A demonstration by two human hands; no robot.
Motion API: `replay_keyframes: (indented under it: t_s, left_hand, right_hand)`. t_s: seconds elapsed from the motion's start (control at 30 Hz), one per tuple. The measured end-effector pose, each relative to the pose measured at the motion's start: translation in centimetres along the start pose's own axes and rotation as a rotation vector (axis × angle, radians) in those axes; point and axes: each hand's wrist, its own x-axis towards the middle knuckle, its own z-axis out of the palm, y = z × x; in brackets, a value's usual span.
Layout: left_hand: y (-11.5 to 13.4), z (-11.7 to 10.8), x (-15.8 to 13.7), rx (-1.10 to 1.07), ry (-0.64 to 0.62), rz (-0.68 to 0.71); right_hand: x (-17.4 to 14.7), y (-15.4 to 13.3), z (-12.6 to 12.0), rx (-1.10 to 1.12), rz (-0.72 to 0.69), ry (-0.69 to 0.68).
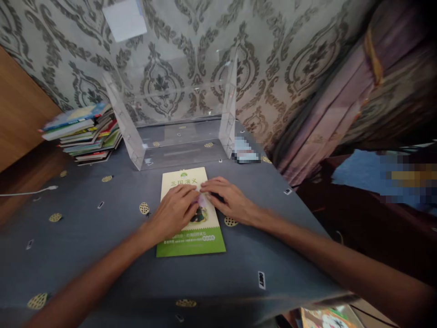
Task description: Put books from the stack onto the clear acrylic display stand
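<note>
A book (191, 241) with a cream and green cover lies closed and face up on the cloth-covered table, with Chinese characters near its top. My left hand (177, 205) rests over the middle of the cover, fingers stretched out and lying on it. From the right side, my right hand (228, 198) reaches over the book's edge; its fingers are extended and the thumb stands apart. The fingertips of both hands almost meet over the cover picture, which they partly hide. Neither hand visibly grips anything.
Behind the book stands a clear acrylic rack (133, 143). A stack of books (90, 134) is at the back left, and a blurred-out packet (245, 150) lies right of the rack. A white cable (30, 192) crosses the left side. Curtains (327, 118) hang at the right.
</note>
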Motion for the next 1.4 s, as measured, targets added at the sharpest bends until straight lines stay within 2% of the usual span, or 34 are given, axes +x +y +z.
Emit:
replay_keyframes:
  t_s: [0.1,0.23,0.37,0.47,0.57,0.7,0.9,1.07,1.17,1.27,1.4]
  left_hand:
    - [-0.1,1.0,1.1,0.054,-0.031,-0.046]
    - [1.5,1.8,1.2,0.127,-0.134,-0.079]
    - [2.5,1.1,0.9,0.132,-0.18,-0.051]
    - [2.1,0.1,0.7,0.109,-0.173,-0.038]
    - [1.4,-0.3,0.7,0.185,-0.154,-0.096]
    - [1.0,-0.2,1.3,0.346,-0.153,-0.219]
    - [1.6,-0.4,2.1,0.429,-0.241,-0.218]
    - [2.1,-0.4,2.2,0.416,-0.239,-0.231]
    - [1.1,-0.6,2.2,0.373,-0.217,-0.215]
    - [-1.6,-1.6,1.8,0.25,-0.179,-0.229]
    - [-5.4,-3.2,0.8,0.218,-0.128,-0.458]
  right_hand:
    - [2.3,2.8,0.9,-0.092,0.02,0.019]
    - [3.7,4.9,1.2,-0.083,0.13,0.042]
    - [3.7,4.7,0.5,-0.025,0.199,0.077]
    - [3.6,3.8,-0.1,0.076,0.289,0.095]
    - [3.6,3.1,-0.4,0.18,0.345,0.072]
    - [3.4,2.6,-0.5,0.219,0.353,0.103]
    - [3.1,2.4,-0.6,0.255,0.288,0.189]
    - [2.8,1.8,-0.7,0.247,0.214,0.151]
    - [2.8,1.6,-0.8,0.167,0.165,0.09]
    - [2.6,1.5,-0.6,0.059,0.119,0.047]
    - [2.1,1.3,-0.2,-0.053,0.065,-0.049]
